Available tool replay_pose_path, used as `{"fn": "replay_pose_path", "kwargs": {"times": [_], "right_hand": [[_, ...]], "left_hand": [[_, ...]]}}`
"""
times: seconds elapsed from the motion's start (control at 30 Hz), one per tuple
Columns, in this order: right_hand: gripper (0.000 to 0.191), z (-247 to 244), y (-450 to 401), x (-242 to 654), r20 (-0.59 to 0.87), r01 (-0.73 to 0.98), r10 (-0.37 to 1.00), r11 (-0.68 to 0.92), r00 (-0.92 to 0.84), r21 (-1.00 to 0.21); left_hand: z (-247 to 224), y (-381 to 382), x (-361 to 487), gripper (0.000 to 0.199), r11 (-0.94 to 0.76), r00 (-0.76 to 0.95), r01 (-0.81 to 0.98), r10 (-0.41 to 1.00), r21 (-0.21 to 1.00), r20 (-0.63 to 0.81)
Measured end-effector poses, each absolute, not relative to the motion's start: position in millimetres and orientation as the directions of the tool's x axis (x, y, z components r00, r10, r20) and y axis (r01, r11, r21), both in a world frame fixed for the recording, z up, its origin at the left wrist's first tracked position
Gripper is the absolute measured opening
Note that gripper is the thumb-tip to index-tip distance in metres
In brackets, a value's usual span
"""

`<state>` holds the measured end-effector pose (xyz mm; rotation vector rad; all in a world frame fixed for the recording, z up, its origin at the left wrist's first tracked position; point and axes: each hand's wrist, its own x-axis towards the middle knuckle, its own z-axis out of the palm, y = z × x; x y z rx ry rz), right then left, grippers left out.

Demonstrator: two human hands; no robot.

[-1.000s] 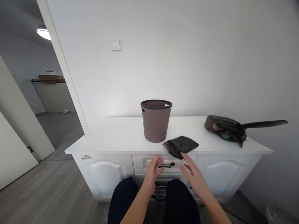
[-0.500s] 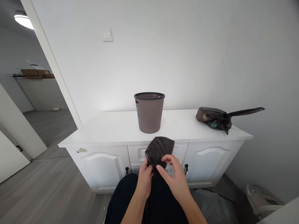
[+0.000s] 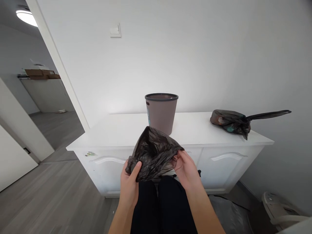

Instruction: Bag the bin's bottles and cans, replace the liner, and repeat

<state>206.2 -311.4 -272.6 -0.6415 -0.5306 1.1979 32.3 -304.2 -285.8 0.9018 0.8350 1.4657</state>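
A thin black garbage bag (image 3: pixel 156 159) is spread between my two hands in front of the cabinet, its mouth gaping upward. My left hand (image 3: pixel 130 180) grips the bag's left side, thumb on top. At the right edge, my right hand (image 3: pixel 186 167) pinches the plastic; some of its fingers are behind the film. Just beyond the bag stands an upright brownish-mauve trash can (image 3: pixel 162 113) with a dark rim, its lower front partly covered by the bag. A tied, filled black bag (image 3: pixel 230 122) lies farther right, its twisted end pointing right.
Both the can and tied bag rest on a white cabinet (image 3: pixel 117 136) against the wall. A light switch (image 3: pixel 115 31) is on the wall. To the left is an open doorway; at lower right, a light-coloured appliance (image 3: pixel 278 204) and grey plastic (image 3: pixel 226 214) are on the floor.
The bag has gone from a small bunched shape to a wide opened one. My hands have moved apart, and my right hand now grips the bag's edge. The camera view has shifted slightly.
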Motion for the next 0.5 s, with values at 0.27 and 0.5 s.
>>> {"fn": "replay_pose_path", "kwargs": {"times": [0.27,0.5], "right_hand": [[0.023,-246,-282,209,0.129,-0.525,0.951,0.264,0.28,-0.809],[0.026,-209,-272,215,0.245,-0.269,0.96,0.273,0.136,-0.924]], "left_hand": [[-317,-293,-39,0.024,-0.124,-0.382,-0.446,0.922,0.886,-0.064],[-311,-286,-112,0.034,-0.232,-0.607,-0.237,0.794,0.943,0.043]]}}
